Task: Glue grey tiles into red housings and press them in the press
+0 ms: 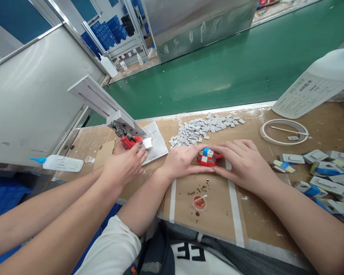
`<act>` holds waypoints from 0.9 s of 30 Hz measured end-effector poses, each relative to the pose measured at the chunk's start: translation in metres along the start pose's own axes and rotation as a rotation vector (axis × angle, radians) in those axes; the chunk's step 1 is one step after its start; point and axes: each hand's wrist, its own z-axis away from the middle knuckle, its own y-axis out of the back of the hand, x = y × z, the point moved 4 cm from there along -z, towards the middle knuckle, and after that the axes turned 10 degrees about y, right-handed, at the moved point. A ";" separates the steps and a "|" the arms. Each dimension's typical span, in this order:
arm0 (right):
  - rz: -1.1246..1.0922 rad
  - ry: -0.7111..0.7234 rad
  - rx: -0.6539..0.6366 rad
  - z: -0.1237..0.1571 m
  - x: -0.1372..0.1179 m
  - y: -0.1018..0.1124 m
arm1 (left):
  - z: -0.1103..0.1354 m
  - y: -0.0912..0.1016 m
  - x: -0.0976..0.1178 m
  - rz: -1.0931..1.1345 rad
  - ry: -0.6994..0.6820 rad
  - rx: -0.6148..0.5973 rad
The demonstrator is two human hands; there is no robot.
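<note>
Between my two hands is a small red plastic piece (206, 160) with a blue, white and yellow block on its top. My left hand (183, 160) grips it from the left, thumb and fingers on its side. The fingers of my right hand (240, 162) close on it from the right. Both hands rest low over the cardboard-covered bench (218, 187). Just nearer to me sits a small round dish (199, 203) of reddish liquid, with a cotton swab (201, 197) lying across it. Dark drops are scattered around the dish.
A co-worker's hands (129, 160) work at left on a red-handled clamp stand (123, 124). Behind my hands lies a pile of small grey tiles (197, 130). Rightward are a tape roll (284, 131), a large white bottle (312, 84) and several grey-blue-yellow blocks (328, 185). A glue bottle (63, 163) lies far left.
</note>
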 end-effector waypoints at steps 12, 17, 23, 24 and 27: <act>-0.012 0.002 0.002 -0.001 0.000 0.002 | 0.001 0.000 -0.001 -0.025 0.017 0.020; -0.012 -0.009 -0.001 -0.001 0.000 0.001 | 0.002 -0.001 -0.002 -0.037 0.023 0.001; -0.015 -0.009 -0.005 -0.001 0.000 0.001 | 0.002 0.000 -0.002 -0.018 0.014 0.018; -0.019 -0.011 -0.004 -0.001 0.000 0.001 | 0.002 0.000 -0.002 -0.016 0.017 0.012; -0.034 -0.024 0.002 -0.001 0.000 0.001 | 0.001 -0.001 -0.002 -0.023 0.038 -0.017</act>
